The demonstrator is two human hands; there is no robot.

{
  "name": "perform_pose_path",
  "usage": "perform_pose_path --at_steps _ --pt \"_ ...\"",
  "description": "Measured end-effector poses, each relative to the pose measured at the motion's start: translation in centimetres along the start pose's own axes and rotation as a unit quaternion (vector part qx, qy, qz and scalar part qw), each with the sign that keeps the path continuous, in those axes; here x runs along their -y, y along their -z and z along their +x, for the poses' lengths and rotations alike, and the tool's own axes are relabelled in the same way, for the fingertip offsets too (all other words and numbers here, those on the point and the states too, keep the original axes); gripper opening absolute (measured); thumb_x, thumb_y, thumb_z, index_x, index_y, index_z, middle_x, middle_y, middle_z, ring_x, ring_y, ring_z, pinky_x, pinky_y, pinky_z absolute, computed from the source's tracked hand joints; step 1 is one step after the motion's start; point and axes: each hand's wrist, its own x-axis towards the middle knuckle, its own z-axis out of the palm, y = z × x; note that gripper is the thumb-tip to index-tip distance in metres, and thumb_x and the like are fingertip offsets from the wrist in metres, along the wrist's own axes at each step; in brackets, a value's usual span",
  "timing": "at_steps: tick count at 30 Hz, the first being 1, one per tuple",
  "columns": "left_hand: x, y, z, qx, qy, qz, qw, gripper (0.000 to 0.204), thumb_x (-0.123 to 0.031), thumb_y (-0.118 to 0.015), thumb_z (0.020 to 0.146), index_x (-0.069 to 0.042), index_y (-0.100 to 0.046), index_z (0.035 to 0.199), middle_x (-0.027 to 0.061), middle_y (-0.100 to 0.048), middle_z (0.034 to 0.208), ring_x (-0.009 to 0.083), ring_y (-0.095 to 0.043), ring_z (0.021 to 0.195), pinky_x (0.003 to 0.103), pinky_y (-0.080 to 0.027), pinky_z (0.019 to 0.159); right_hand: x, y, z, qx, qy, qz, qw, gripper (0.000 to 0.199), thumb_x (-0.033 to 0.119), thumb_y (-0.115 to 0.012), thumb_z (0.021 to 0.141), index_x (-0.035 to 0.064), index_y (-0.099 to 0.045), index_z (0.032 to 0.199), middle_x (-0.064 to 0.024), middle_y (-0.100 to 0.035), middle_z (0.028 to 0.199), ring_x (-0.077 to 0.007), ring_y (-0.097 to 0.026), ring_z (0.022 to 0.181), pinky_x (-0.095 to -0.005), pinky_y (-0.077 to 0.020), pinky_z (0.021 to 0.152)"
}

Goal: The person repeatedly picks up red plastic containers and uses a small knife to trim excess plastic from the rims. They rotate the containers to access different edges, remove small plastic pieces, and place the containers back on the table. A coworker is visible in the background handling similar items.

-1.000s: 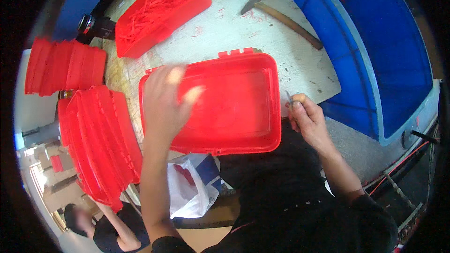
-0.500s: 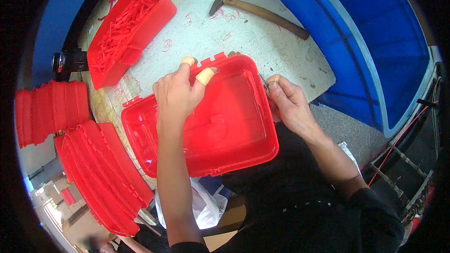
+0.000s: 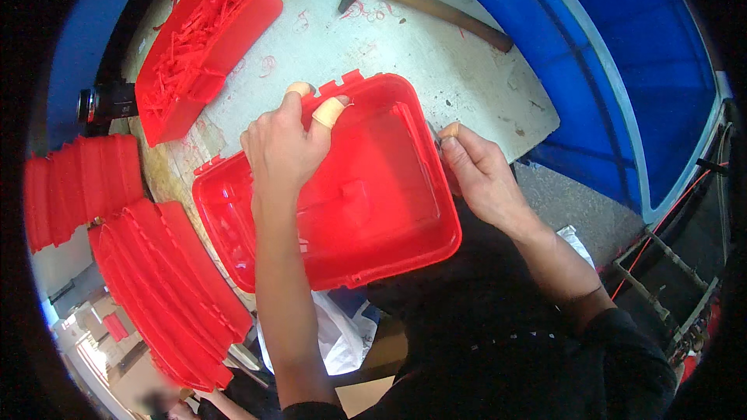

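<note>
While the left hand (image 3: 286,148) grips the far rim of the red box (image 3: 358,206) and the right hand (image 3: 486,179) pinches a grey tool (image 3: 433,136) at its right wall, the box, overhanging the worktable's (image 3: 303,43) near edge, is probably light, stiff, best held by its rim. Leftward, a red bin (image 3: 243,31) contains red scraps (image 3: 191,39).

Red box (image 3: 366,187): left part of the interior obscured by the left forearm (image 3: 284,288); underside out of sight. Left hand (image 3: 282,148): palm turned away, hidden. Thin metal tool (image 3: 433,134): largely concealed by the right hand (image 3: 486,177); exact kind cannot be determined. White bag (image 3: 336,338): partly covered by box and forearm. Red bin (image 3: 247,19) and blue crate (image 3: 595,70): cut off at upper edge. Black device (image 3: 109,103): too small to identify. Person (image 3: 223,404) at lower left: head blurred, body cut off by lower edge.
</note>
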Motion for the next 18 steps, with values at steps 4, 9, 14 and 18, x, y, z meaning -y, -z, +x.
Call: perform_pose_path --at_steps 4,9,14,18 --pt "0.0 0.2 0.0 0.015 0.015 -0.009 1.0 0.047 -0.052 -0.067 0.09 -0.008 -0.067 0.107 0.0162 -0.067 0.065 0.0341 -0.069 0.063 0.045 -0.05 0.059 -0.4 0.2 -0.8 0.01 0.011 -0.028 0.999 0.022 0.017 -0.045 0.106 0.0018 -0.056 0.094 -0.0004 -0.049 0.068 -0.0078 -0.046 0.065 -0.0294 -0.0437 0.061" --pt "0.1 -0.1 0.2 0.009 0.034 -0.012 0.999 0.05 -0.056 -0.067 0.088 -0.01 -0.07 0.109 0.0166 -0.066 0.065 0.0359 -0.067 0.066 0.045 -0.049 0.063 -0.7 0.4 -3.4 0.009 0.034 -0.079 0.996 0.018 0.014 -0.047 0.104 0.0011 -0.058 0.097 -0.0054 -0.052 0.068 -0.0099 -0.05 0.066 -0.0309 -0.0458 0.063" --pt "0.2 0.0 0.4 0.01 0.042 -0.012 0.999 0.05 -0.057 -0.065 0.089 -0.012 -0.071 0.109 0.0166 -0.067 0.067 0.0353 -0.068 0.067 0.045 -0.049 0.064 -1.4 1.1 -5.8 0.014 0.03 -0.12 0.992 0.014 0.011 -0.049 0.102 0.0011 -0.058 0.098 -0.0122 -0.054 0.069 -0.0187 -0.056 0.061 -0.0335 -0.047 0.06" --pt "0.1 0.5 0.5 0.047 0.048 -0.02 0.998 0.048 -0.052 -0.064 0.091 -0.009 -0.067 0.112 0.0168 -0.071 0.074 0.0347 -0.071 0.072 0.046 -0.05 0.064 -0.9 2.1 -9.0 0.052 0.057 -0.21 0.975 0.009 0.01 -0.052 0.1 0.0024 -0.057 0.098 -0.0149 -0.054 0.071 -0.0305 -0.062 0.063 -0.0365 -0.0486 0.059"
